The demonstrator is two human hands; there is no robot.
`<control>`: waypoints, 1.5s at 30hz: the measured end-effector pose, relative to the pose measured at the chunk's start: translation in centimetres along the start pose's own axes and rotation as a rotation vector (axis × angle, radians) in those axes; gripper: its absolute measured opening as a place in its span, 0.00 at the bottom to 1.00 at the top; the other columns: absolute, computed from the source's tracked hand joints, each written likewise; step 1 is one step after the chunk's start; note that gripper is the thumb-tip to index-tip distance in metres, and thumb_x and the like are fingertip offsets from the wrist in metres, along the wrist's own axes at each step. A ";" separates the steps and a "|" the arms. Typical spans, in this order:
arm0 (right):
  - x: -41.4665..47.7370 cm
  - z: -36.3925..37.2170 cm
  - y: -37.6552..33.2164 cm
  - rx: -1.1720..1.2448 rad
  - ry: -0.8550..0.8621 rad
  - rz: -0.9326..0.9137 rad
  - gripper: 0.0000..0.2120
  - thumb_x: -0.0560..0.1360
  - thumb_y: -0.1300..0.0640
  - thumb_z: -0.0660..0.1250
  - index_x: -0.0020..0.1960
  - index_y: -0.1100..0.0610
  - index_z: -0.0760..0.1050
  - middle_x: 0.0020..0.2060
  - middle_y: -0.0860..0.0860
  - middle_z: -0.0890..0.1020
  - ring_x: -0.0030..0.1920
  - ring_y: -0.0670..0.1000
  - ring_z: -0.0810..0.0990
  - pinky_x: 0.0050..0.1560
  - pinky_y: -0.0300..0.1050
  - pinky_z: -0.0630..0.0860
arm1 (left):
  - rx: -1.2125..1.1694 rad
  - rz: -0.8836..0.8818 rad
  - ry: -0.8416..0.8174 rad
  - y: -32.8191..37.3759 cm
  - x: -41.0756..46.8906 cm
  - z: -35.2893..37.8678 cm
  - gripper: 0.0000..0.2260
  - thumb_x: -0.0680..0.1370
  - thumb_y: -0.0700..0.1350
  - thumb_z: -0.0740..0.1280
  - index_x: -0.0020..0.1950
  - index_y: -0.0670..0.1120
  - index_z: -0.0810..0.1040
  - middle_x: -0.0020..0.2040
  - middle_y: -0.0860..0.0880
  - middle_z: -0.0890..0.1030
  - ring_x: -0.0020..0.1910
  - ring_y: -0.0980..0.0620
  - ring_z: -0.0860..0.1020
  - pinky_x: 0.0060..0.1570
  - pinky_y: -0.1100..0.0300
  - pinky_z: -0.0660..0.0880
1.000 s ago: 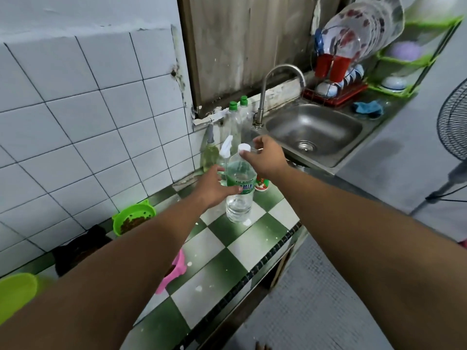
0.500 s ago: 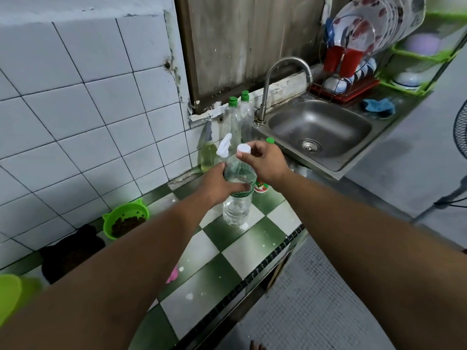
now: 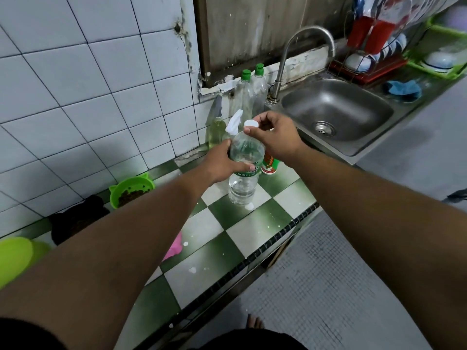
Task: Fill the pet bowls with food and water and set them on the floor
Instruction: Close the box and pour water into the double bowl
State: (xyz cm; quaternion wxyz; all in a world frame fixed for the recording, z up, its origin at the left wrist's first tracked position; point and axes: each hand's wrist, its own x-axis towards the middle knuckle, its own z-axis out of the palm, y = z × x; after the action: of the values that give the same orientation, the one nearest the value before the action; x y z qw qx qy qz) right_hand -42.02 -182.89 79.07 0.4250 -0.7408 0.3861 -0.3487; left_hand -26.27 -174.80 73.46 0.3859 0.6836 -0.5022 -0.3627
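Observation:
A clear water bottle (image 3: 243,188) stands upright on the green and white checkered counter (image 3: 255,238). My left hand (image 3: 222,164) grips its middle, over the label. My right hand (image 3: 275,133) pinches the bottle's white cap (image 3: 250,124) at the top. A green pet bowl (image 3: 132,189) holding brown kibble sits by the tiled wall, left of the bottle. A pink bowl (image 3: 174,247) is mostly hidden under my left forearm.
Dish-soap bottles (image 3: 251,92) and a spray bottle (image 3: 217,127) stand behind the water bottle. A small red-labelled can (image 3: 270,164) is at its right. The steel sink (image 3: 336,109) with its tap lies to the right, a dish rack (image 3: 366,59) beyond. A lime-green lid (image 3: 15,258) and a black bag (image 3: 75,218) sit left.
The view has drawn closer and tilted down. My right hand's fingers have shifted on the cap; the bottle stays on the counter in my left hand.

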 end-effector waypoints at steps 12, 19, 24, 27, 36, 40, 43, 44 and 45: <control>0.4 0.0 -0.3 -0.048 -0.029 0.000 0.18 0.68 0.54 0.80 0.52 0.61 0.78 0.43 0.52 0.84 0.39 0.45 0.79 0.42 0.40 0.79 | -0.043 0.008 -0.009 -0.1 0.0 0.1 0.31 0.63 0.48 0.85 0.62 0.50 0.77 0.54 0.55 0.85 0.54 0.58 0.83 0.59 0.54 0.80; 1.2 -0.5 -0.7 -0.032 -0.179 -0.029 0.19 0.73 0.53 0.73 0.62 0.58 0.79 0.55 0.56 0.82 0.52 0.52 0.83 0.60 0.49 0.79 | -0.045 0.003 -0.005 -0.4 0.0 -0.1 0.36 0.60 0.52 0.86 0.65 0.50 0.77 0.56 0.55 0.85 0.56 0.57 0.83 0.61 0.53 0.79; 0.9 -1.0 -0.5 -0.051 -0.108 -0.055 0.21 0.68 0.54 0.80 0.54 0.59 0.75 0.44 0.51 0.80 0.40 0.45 0.76 0.43 0.37 0.77 | -0.061 0.003 -0.013 -0.1 -0.1 0.1 0.32 0.64 0.48 0.85 0.64 0.49 0.77 0.56 0.55 0.85 0.55 0.59 0.82 0.59 0.56 0.79; 1.1 -1.2 -0.3 -0.014 -0.104 -0.083 0.16 0.68 0.59 0.79 0.53 0.58 0.77 0.45 0.56 0.81 0.42 0.48 0.77 0.47 0.42 0.78 | -0.066 0.002 -0.014 -0.3 0.0 0.1 0.35 0.60 0.51 0.86 0.64 0.51 0.78 0.56 0.55 0.85 0.56 0.57 0.83 0.62 0.51 0.79; 1.2 -1.6 -0.2 0.189 -0.009 -0.062 0.14 0.72 0.66 0.73 0.57 0.60 0.78 0.44 0.53 0.80 0.43 0.46 0.78 0.50 0.40 0.79 | -0.079 0.002 -0.012 -0.3 -0.4 0.0 0.40 0.56 0.57 0.86 0.65 0.53 0.77 0.58 0.56 0.85 0.58 0.57 0.82 0.65 0.50 0.77; -0.2 -1.6 2.1 0.231 0.133 0.045 0.12 0.73 0.64 0.72 0.57 0.62 0.80 0.41 0.53 0.80 0.39 0.45 0.76 0.44 0.36 0.77 | -0.095 0.000 -0.016 -0.5 -0.3 0.2 0.37 0.61 0.51 0.86 0.67 0.51 0.76 0.59 0.55 0.85 0.59 0.57 0.82 0.65 0.50 0.77; -1.9 -0.8 5.0 0.192 0.185 0.142 0.10 0.74 0.65 0.72 0.55 0.61 0.80 0.39 0.49 0.81 0.36 0.43 0.77 0.42 0.35 0.77 | -0.095 0.015 -0.009 -0.5 -0.3 0.4 0.35 0.63 0.47 0.85 0.67 0.50 0.76 0.58 0.54 0.85 0.57 0.57 0.83 0.63 0.51 0.79; -2.5 -0.6 6.1 0.147 0.193 0.158 0.10 0.73 0.65 0.72 0.54 0.61 0.80 0.39 0.50 0.81 0.35 0.43 0.77 0.41 0.33 0.76 | -0.093 0.021 -0.004 -0.6 -0.3 0.3 0.34 0.63 0.46 0.85 0.66 0.49 0.77 0.57 0.54 0.85 0.57 0.58 0.83 0.62 0.52 0.79; -3.2 -0.3 7.1 0.080 0.192 0.159 0.09 0.73 0.64 0.72 0.54 0.61 0.80 0.40 0.50 0.81 0.35 0.42 0.76 0.40 0.29 0.74 | -0.092 0.028 -0.002 -0.5 -0.4 0.2 0.33 0.64 0.46 0.85 0.66 0.49 0.77 0.57 0.54 0.85 0.56 0.58 0.84 0.62 0.52 0.80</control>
State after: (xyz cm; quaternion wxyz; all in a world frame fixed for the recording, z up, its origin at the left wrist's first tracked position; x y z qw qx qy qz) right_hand -45.69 -182.64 72.25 0.4416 -0.6537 0.4680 -0.3983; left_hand -26.37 -174.32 72.93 0.4216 0.6575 -0.4950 -0.3808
